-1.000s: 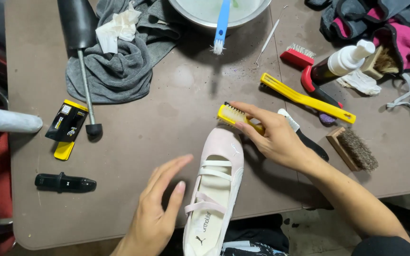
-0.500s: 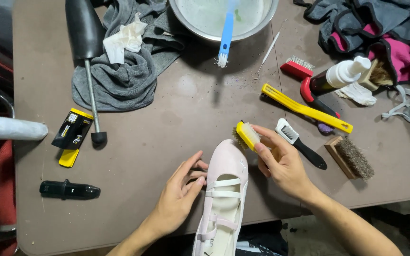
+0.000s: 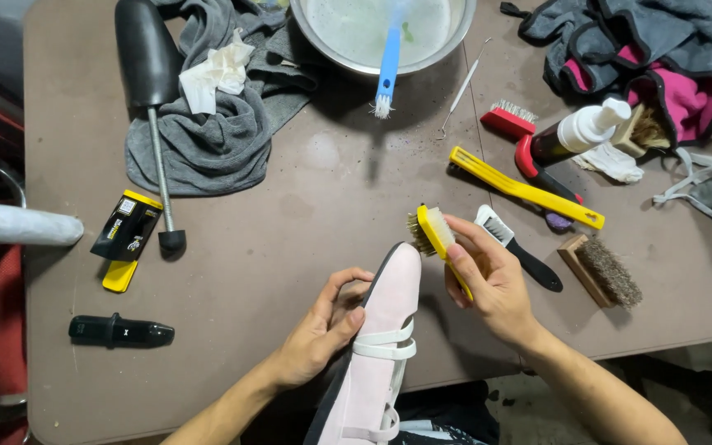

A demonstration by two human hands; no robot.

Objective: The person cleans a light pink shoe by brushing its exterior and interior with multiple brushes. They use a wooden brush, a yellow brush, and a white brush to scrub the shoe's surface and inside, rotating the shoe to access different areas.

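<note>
Head camera shows the pink shoe [image 3: 385, 330] lying toe-up over the desk [image 3: 290, 231] edge, left hand [image 3: 323, 334] clasping its side, while the right hand [image 3: 488, 280] holds the yellow brush [image 3: 434, 231] closed in its grip just right of the toe.

light: even, fairly bright, from overhead
shadows: soft, short; under blue brush [image 3: 388, 66] & hands on surface [image 3: 306, 206]
glare: mild sheen on metal bowl [image 3: 455, 37] rim
focus: sharp centre, no motion blur
edges: slight wide-angle bend, left side darker
</note>
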